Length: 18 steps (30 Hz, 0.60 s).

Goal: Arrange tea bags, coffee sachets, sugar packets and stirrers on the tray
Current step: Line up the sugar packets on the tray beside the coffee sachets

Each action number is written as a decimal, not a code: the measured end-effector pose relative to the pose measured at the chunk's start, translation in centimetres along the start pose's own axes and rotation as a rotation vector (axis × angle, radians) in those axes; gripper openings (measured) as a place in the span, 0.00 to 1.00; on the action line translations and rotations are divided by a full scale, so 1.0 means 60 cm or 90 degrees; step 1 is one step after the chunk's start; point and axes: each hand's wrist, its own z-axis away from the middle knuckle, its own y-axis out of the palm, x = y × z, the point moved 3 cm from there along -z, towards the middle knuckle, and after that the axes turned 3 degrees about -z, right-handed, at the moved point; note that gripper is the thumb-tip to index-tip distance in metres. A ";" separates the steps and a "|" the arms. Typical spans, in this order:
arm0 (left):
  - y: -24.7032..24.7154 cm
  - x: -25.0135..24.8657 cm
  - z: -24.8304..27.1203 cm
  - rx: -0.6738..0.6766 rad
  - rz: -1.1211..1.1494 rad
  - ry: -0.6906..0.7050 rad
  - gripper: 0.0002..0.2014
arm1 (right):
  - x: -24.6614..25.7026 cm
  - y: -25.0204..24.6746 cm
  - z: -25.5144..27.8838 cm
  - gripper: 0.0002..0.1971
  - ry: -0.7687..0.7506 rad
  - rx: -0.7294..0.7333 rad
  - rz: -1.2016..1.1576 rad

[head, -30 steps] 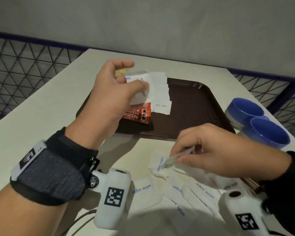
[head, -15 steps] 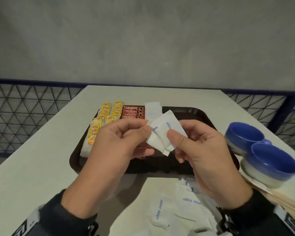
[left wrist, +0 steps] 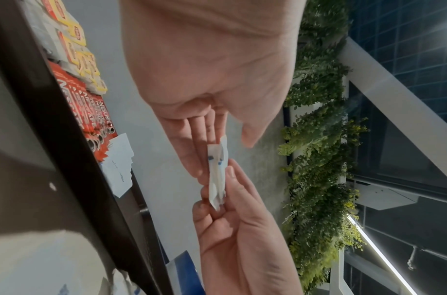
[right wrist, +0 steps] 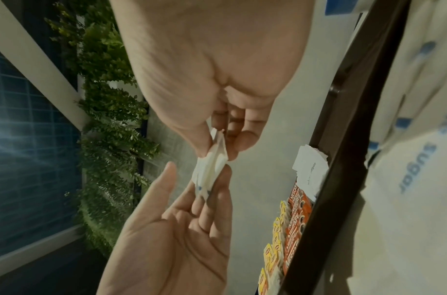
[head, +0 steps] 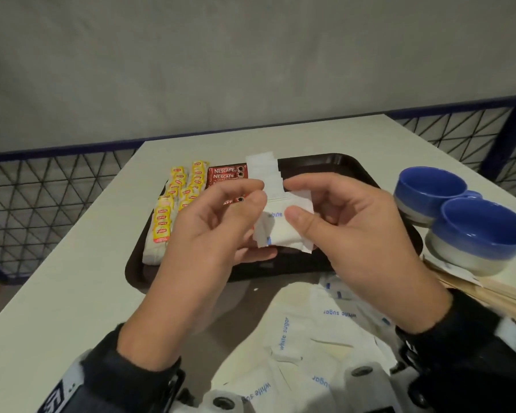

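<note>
Above the near part of the dark brown tray (head: 325, 174), both hands meet on a small stack of white sugar packets (head: 280, 231). My right hand (head: 307, 213) pinches the stack between thumb and fingers (right wrist: 218, 151). Under the stack lie the straight fingers of my left hand (head: 261, 228). Both wrist views show its thumb a little off the paper (left wrist: 224, 159). On the tray, from left to right, lie yellow tea bags (head: 176, 204), red coffee sachets (head: 225, 174) and a row of sugar packets (head: 262, 168).
Several loose sugar packets (head: 295, 338) lie on the white table in front of the tray. Wooden stirrers (head: 489, 296) lie at the right edge, beside two blue cups (head: 429, 189) (head: 483, 231). A wire fence borders the table.
My right hand rose from the loose packets on the table with one and joined the left hand over the tray. The stack now sits in the right hand's pinch; the left thumb has lifted.
</note>
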 end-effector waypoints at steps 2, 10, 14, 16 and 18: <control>-0.001 -0.002 -0.001 -0.015 -0.041 0.017 0.13 | 0.003 0.002 0.002 0.15 -0.007 0.012 -0.015; -0.011 -0.007 -0.004 -0.022 -0.050 0.035 0.03 | -0.007 -0.001 -0.004 0.07 0.091 0.053 -0.056; -0.008 -0.009 -0.002 -0.020 -0.031 0.029 0.04 | -0.012 -0.002 -0.006 0.04 0.106 0.052 -0.094; -0.008 -0.009 -0.002 -0.024 -0.024 0.026 0.04 | -0.010 -0.002 -0.006 0.04 0.097 0.049 -0.095; -0.011 -0.010 -0.003 -0.036 -0.026 0.029 0.06 | -0.009 -0.002 -0.005 0.05 0.087 0.048 -0.093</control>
